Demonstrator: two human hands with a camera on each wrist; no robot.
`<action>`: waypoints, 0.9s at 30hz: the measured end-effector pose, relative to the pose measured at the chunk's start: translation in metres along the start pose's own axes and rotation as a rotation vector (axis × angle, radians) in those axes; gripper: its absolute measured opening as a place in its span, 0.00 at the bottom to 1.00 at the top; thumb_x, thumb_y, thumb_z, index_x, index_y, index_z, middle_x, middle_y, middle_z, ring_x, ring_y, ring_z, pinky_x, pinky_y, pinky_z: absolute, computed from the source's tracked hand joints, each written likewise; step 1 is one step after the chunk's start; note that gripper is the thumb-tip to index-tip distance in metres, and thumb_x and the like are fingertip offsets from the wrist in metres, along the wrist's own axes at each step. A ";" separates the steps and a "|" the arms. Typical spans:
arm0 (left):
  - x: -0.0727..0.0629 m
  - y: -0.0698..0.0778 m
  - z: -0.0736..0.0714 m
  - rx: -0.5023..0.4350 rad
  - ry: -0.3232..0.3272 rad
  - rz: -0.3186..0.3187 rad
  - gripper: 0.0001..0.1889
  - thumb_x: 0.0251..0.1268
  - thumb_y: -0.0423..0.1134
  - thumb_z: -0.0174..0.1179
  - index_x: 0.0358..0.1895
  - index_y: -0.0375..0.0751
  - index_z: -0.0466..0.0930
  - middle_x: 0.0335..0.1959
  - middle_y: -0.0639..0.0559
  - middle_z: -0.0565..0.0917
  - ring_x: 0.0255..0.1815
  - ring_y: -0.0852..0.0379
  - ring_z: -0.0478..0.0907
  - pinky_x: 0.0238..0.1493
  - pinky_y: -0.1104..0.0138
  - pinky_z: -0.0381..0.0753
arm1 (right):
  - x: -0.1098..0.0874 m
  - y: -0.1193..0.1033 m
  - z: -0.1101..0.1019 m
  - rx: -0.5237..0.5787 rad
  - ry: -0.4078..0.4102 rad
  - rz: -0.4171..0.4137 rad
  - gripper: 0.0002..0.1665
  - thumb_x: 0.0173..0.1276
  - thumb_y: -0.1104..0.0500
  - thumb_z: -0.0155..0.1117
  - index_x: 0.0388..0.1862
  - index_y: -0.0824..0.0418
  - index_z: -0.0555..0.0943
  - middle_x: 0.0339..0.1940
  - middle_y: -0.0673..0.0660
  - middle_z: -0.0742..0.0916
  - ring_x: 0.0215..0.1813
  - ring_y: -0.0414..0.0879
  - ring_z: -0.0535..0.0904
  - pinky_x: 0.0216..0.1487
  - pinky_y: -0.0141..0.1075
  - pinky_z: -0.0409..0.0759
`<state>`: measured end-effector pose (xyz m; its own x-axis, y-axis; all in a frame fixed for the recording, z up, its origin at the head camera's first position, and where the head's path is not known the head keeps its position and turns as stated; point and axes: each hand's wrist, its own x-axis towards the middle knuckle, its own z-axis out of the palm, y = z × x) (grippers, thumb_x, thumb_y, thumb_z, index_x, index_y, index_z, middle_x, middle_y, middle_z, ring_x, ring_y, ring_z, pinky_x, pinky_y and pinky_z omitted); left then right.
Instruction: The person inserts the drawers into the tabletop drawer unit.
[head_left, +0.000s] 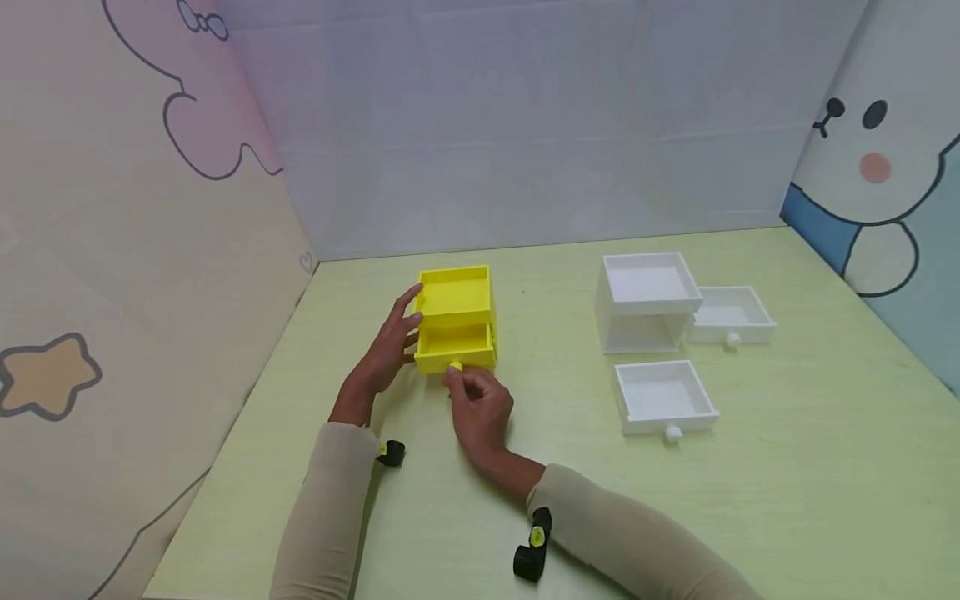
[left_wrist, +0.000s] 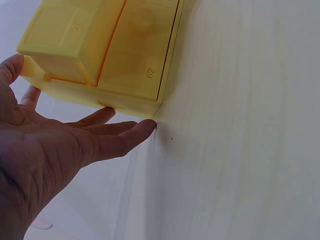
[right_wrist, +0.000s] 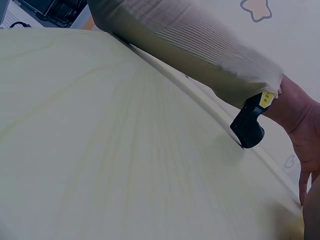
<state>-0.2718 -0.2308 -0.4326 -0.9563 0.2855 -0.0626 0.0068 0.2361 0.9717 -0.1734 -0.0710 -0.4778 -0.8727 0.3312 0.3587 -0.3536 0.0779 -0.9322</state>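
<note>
A small yellow drawer cabinet (head_left: 453, 298) stands on the table, its upper drawer (head_left: 480, 360) pulled part way out at the front. In the left wrist view the lower drawer (left_wrist: 132, 70) sits flush in the cabinet. My left hand (head_left: 385, 354) lies along the cabinet's left side with fingers spread and fairly straight, fingertips touching the wall. At the front, my right hand (head_left: 482, 414) pinches the upper drawer's yellow knob (head_left: 456, 366) between thumb and finger. Only a blurred edge of the right hand (right_wrist: 313, 212) shows in the right wrist view.
To the right stands a white cabinet (head_left: 618, 329) with an open front. Two loose white drawers lie by it, one beside it (head_left: 757, 333) and one in front (head_left: 637, 427). Printed cloth walls (head_left: 525, 150) border the table (head_left: 810, 467) at the back and sides.
</note>
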 end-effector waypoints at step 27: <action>0.001 -0.002 0.000 -0.019 -0.004 0.006 0.27 0.79 0.57 0.41 0.76 0.80 0.47 0.80 0.51 0.47 0.74 0.31 0.58 0.64 0.36 0.66 | 0.005 -0.003 0.007 0.010 0.016 0.069 0.12 0.69 0.56 0.68 0.27 0.60 0.88 0.27 0.50 0.88 0.27 0.42 0.80 0.31 0.30 0.80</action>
<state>-0.2728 -0.2311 -0.4343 -0.9550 0.2908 -0.0578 0.0070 0.2169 0.9762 -0.1788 -0.0764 -0.4729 -0.8895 0.3507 0.2931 -0.2966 0.0448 -0.9539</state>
